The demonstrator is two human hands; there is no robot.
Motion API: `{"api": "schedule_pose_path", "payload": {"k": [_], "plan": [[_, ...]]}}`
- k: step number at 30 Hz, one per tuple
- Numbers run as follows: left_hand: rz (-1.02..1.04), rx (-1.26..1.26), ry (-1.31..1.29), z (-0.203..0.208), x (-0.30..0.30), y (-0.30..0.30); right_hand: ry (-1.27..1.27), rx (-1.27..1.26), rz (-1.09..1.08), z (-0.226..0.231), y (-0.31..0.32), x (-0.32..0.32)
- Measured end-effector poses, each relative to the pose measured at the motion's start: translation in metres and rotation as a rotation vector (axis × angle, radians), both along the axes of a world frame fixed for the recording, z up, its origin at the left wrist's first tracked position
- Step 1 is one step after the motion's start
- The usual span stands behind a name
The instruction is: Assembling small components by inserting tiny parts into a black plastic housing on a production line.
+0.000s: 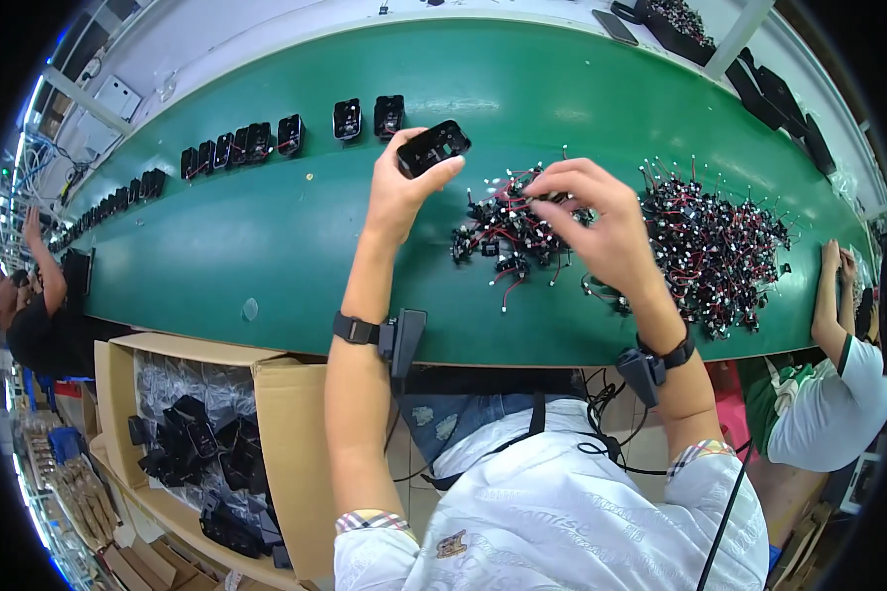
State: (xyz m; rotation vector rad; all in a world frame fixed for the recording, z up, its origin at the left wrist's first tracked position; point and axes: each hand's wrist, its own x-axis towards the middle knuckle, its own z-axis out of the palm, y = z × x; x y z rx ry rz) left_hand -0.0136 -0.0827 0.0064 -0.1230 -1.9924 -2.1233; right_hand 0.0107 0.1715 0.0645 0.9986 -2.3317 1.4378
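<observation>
In my left hand [401, 187] is a black plastic casing [434, 148], tilted with its hollow inner side showing; thumb and fingers grip its edges. My right hand [596, 212] hovers over a small heap of black wired parts [512, 231] with red and black leads and white plugs. Its thumb and forefinger are brought together in a pinch. Whatever lies between those fingertips blends with the heap behind and cannot be made out. A larger pile of the same wired parts [715, 251] spreads to the right of this hand.
Black casings [347, 119] stand in a row along the green table [296, 217], running to the far left. An open cardboard box [296, 463] of black parts and clear bags sits below at left. Co-workers are at the left [44, 305] and right [828, 384] ends.
</observation>
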Motion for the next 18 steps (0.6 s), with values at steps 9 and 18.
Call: {"api": "schedule_pose_path", "payload": {"k": [9,18], "plan": [[-0.234,0.312,-0.076,-0.021,-0.027,-0.01,-0.235,0.001,0.0,-0.028,-0.033,-0.015],[-0.455,0.46,-0.127,-0.023,-0.022,-0.007,-0.481,-0.062,0.185,-0.029,-0.033,-0.039]]}}
